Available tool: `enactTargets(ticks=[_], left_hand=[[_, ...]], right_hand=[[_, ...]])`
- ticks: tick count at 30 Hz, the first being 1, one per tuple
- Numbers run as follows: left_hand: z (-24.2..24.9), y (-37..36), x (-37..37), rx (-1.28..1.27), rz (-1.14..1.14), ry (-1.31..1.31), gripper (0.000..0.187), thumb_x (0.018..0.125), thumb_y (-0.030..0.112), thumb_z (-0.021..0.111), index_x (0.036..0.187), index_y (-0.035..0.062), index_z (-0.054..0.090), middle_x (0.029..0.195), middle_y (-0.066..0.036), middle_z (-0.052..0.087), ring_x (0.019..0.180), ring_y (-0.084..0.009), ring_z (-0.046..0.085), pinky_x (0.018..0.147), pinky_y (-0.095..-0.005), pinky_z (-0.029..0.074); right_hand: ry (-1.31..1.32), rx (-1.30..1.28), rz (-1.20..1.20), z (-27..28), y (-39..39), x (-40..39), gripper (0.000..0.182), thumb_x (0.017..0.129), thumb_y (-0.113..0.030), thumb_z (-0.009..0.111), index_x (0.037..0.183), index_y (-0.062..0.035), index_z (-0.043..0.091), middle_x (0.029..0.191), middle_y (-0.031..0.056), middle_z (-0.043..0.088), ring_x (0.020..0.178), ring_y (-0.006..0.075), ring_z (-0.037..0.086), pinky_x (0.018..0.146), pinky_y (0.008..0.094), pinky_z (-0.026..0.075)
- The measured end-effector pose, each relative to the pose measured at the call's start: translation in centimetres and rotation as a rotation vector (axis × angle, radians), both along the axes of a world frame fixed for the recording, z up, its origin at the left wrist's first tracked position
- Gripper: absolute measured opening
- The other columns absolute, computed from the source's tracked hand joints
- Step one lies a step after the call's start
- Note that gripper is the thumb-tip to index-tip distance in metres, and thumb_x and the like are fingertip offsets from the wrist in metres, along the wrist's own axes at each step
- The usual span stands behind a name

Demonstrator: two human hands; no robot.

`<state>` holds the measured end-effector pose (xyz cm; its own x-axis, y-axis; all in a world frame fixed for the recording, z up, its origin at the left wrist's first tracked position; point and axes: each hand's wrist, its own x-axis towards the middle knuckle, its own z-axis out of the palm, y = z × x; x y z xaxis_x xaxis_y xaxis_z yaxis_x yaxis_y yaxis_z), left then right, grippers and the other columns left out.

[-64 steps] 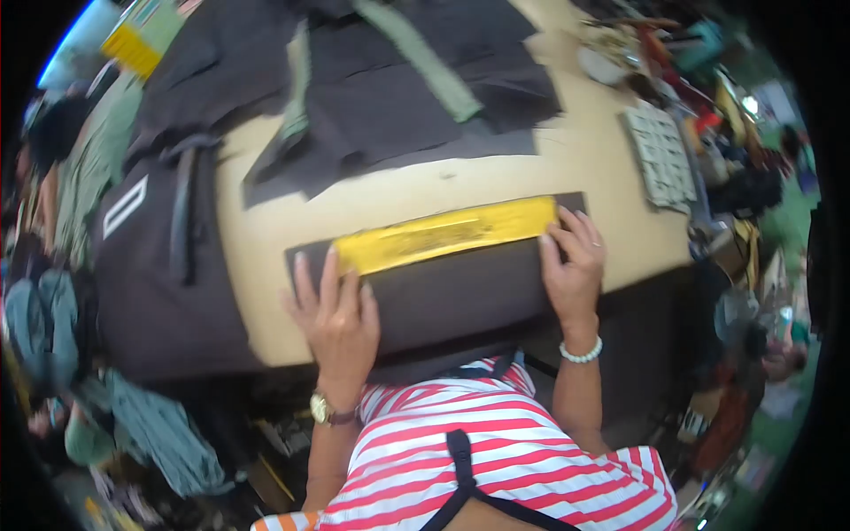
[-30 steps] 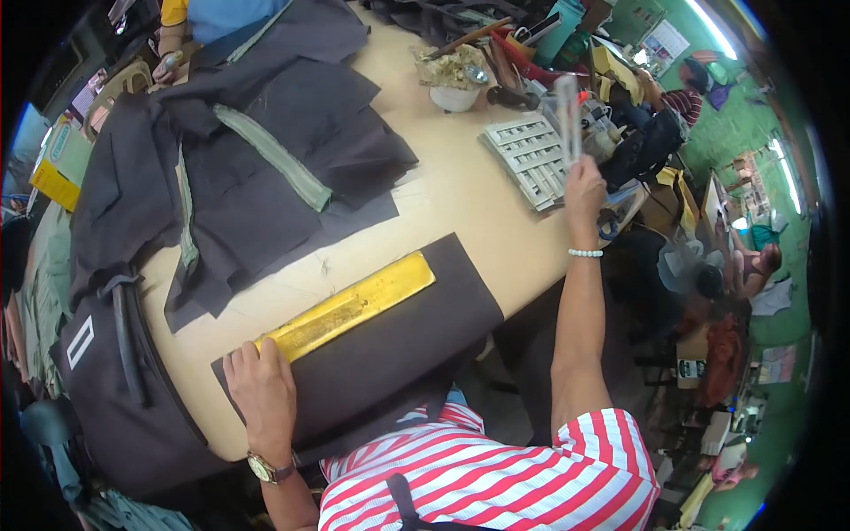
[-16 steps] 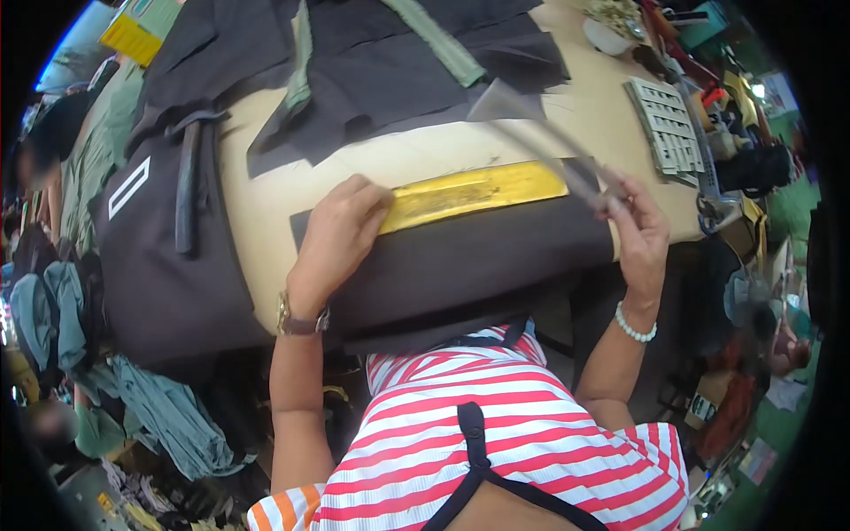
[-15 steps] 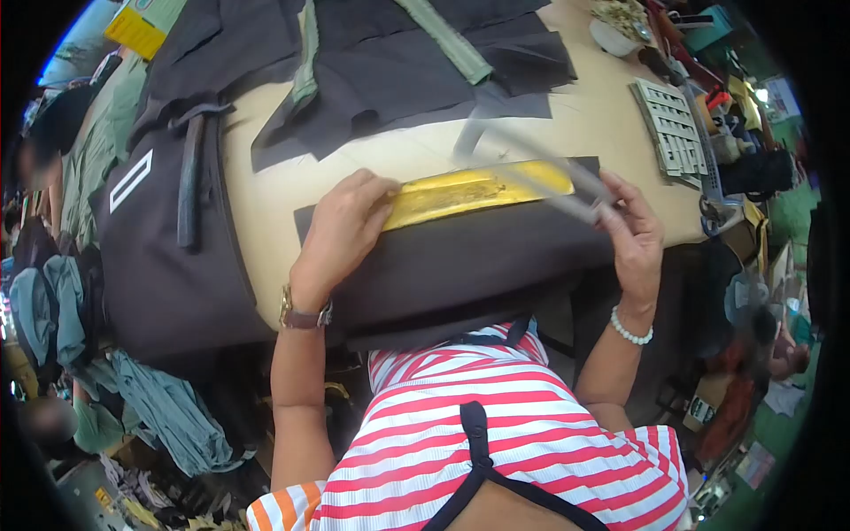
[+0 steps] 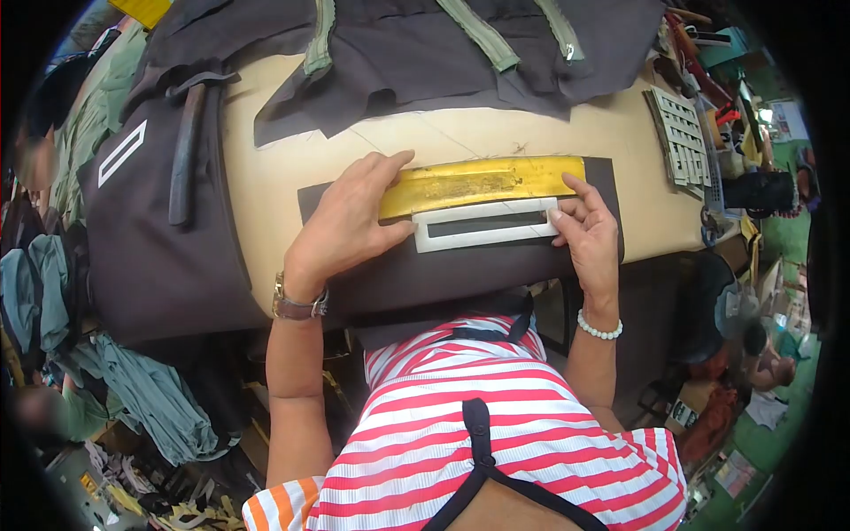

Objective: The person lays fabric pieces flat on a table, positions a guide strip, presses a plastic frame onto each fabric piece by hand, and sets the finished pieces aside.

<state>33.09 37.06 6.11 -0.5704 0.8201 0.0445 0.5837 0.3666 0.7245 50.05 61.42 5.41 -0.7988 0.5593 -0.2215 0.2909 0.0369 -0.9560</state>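
Note:
A thin white rectangular frame (image 5: 487, 238) with a long slot lies on dark cloth (image 5: 381, 274), just below a worn yellow strip (image 5: 487, 183). My right hand (image 5: 591, 232) pinches the frame's right end between thumb and fingers. At the strip's left end rests my left hand (image 5: 345, 217), thumb spread away from the fingers. That thumb tip is at the frame's left end. Strip and frame run nearly parallel along the cloth's upper edge.
A hammer (image 5: 186, 159) lies on a dark piece at left, which bears another white slotted frame (image 5: 122, 154). Dark cloth with green zipper strips (image 5: 478, 35) spreads across the back. Slotted pale plates (image 5: 677, 142) are at right, near a crate of tools.
The white frame, blurred and tilted across the yellow strip before, now lies flat below it. My right hand has come left and lower, and my left thumb has opened out to the frame's end.

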Motion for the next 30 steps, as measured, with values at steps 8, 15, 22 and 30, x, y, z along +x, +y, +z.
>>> enactTargets(ticks=[8, 15, 22, 30], left_hand=[[0.0, 0.1, 0.3, -0.040, 0.029, 0.011, 0.071, 0.067, 0.012, 0.075, 0.131, 0.0023, 0.047, 0.101, -0.014, 0.055, 0.095, -0.0288, 0.054, 0.086, -0.0362, 0.045], [0.4, 0.2, 0.8, -0.055, 0.051, -0.018, 0.074, 0.066, 0.008, 0.075, 0.135, 0.0054, 0.046, 0.103, -0.013, 0.054, 0.100, -0.0283, 0.053, 0.089, -0.0363, 0.044], [0.3, 0.5, 0.9, -0.080, 0.054, 0.006, 0.075, 0.065, 0.008, 0.076, 0.134, 0.0054, 0.047, 0.102, -0.012, 0.054, 0.098, -0.0259, 0.054, 0.086, -0.0353, 0.045], [0.5, 0.5, 1.0, -0.077, 0.053, 0.009, 0.072, 0.065, 0.007, 0.076, 0.132, 0.0052, 0.049, 0.105, -0.012, 0.055, 0.099, -0.0263, 0.055, 0.084, -0.0353, 0.045]], right_hand=[[-0.039, 0.092, -0.037, -0.4, -0.4, -0.3, 0.047, 0.083, 0.001, 0.064, 0.128, 0.0060, 0.050, 0.082, 0.0022, 0.062, 0.069, 0.0047, 0.055, 0.059, 0.0188, 0.046], [-0.023, 0.381, -0.098, -0.4, -0.7, 0.0, 0.046, 0.078, 0.001, 0.067, 0.122, 0.0083, 0.053, 0.072, 0.0055, 0.063, 0.062, 0.0073, 0.056, 0.062, 0.0228, 0.047], [-0.037, 0.354, -0.115, -0.2, -0.9, -0.2, 0.046, 0.077, 0.002, 0.068, 0.120, 0.0089, 0.053, 0.072, 0.0062, 0.064, 0.062, 0.0086, 0.056, 0.062, 0.0236, 0.047], [-0.070, 0.421, -0.112, 0.1, -1.2, -0.3, 0.033, 0.077, 0.000, 0.067, 0.109, 0.0047, 0.059, 0.072, 0.0081, 0.063, 0.061, 0.0156, 0.060, 0.059, 0.0279, 0.048]])
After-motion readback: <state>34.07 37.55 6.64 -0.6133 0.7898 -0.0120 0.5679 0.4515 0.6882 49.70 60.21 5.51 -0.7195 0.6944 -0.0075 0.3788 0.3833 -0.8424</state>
